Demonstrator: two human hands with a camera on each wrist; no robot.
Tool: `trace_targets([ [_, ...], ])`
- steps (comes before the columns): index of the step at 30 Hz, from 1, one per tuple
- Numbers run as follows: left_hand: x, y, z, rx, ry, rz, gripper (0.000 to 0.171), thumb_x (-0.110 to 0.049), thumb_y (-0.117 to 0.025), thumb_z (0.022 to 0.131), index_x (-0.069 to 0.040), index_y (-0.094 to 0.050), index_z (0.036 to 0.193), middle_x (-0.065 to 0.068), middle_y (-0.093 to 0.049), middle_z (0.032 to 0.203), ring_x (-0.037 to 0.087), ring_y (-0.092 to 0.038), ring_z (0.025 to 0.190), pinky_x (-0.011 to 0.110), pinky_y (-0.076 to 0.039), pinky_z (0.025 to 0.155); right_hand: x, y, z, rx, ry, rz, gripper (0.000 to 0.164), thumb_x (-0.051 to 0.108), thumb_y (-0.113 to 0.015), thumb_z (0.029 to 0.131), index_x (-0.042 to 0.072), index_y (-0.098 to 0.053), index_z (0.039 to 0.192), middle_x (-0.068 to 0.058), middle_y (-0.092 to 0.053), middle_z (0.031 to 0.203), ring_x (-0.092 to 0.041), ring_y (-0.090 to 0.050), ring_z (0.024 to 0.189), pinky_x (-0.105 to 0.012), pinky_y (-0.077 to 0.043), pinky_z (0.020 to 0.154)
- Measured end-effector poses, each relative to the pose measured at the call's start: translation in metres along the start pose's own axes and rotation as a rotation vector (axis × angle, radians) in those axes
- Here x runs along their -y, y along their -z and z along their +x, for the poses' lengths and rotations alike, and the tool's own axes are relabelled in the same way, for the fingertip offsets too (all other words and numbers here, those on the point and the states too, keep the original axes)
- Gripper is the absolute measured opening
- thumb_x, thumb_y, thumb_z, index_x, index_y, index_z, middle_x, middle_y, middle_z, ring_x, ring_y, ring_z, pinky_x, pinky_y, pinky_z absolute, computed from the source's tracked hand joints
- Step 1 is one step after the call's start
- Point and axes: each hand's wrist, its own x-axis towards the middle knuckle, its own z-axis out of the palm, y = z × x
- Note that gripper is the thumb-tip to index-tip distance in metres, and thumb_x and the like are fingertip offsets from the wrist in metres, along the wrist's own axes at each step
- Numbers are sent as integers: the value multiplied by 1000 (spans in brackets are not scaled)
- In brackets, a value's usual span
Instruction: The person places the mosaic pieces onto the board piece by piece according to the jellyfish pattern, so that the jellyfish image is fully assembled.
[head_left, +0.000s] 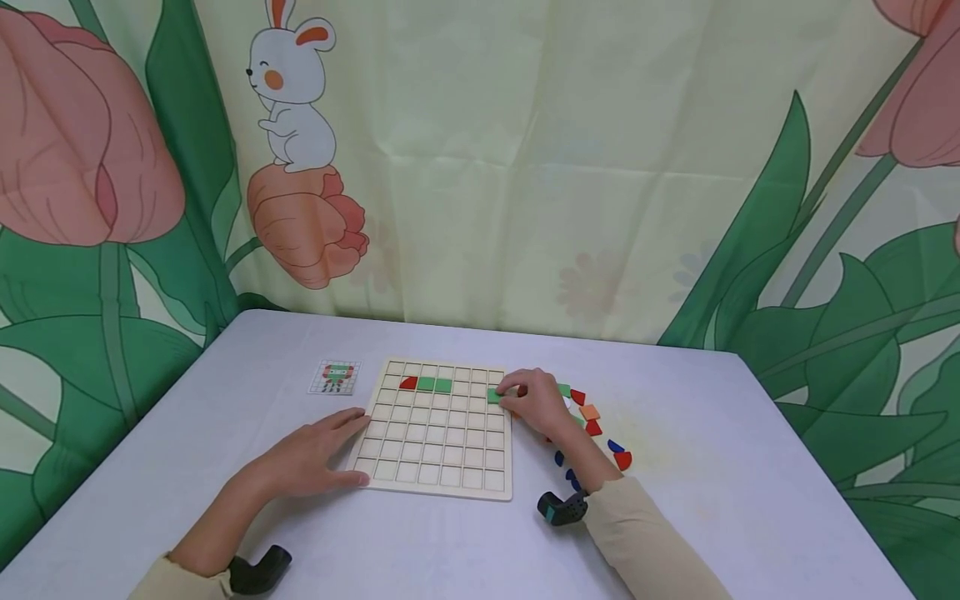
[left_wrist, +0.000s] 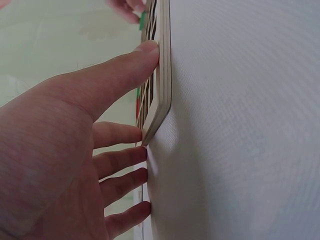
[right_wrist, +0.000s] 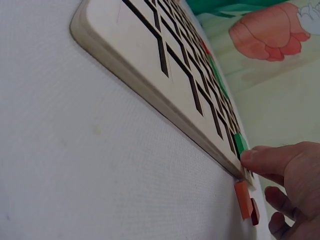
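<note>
The right hand (head_left: 542, 404) is pinching a green tile (head_left: 492, 397) between thumb and fingers, holding it at the right-hand column of the wooden board (head_left: 427, 454), near the far corner — whether the tile is sitting flat in a cell, I cannot tell. The left hand (head_left: 307, 454) is lying loose, its fingers extending toward the board's left edge and its thumb touching the board by the near left corner. In a far row, a red piece (head_left: 408, 383) is lying beside two green squares (head_left: 426, 384). A picture card (head_left: 334, 378) is lying left of the board, near its far left corner. Loose coloured pieces (head_left: 590, 412) are scattering across the white bench (head_left: 660, 517) to the board's right — the right hand is hiding some.
</note>
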Motion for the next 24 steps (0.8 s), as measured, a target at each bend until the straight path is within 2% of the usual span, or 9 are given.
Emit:
trace_targets([
  [7,1,-1,0,-7,-1,-1,87,-57,-72,77,-9,-44,144,14,-39,152,38,-39,139,62,-38,103,1,-2,0,-1,-38,-11,11,12,-79,80,17,-78,89,-1,-72,102,-17,-47,73,-25,-34,59],
  [16,2,-2,0,-2,4,-1,88,-59,-72,77,-10,-44,145,13,-39,152,37,-39,139,61,-38,104,7,-12,5,7,15,-13,11,10,-77,80,17,-78,88,2,-73,103,-16,-53,89,-30,-43,77],
  [24,2,-2,1,-4,0,-2,87,-58,-72,77,-10,-44,145,13,-39,152,37,-39,139,60,-39,104,14,-19,10,20,78,5,10,8,-77,79,13,-78,88,-2,-73,102,-16,-53,84,-28,-42,73],
])
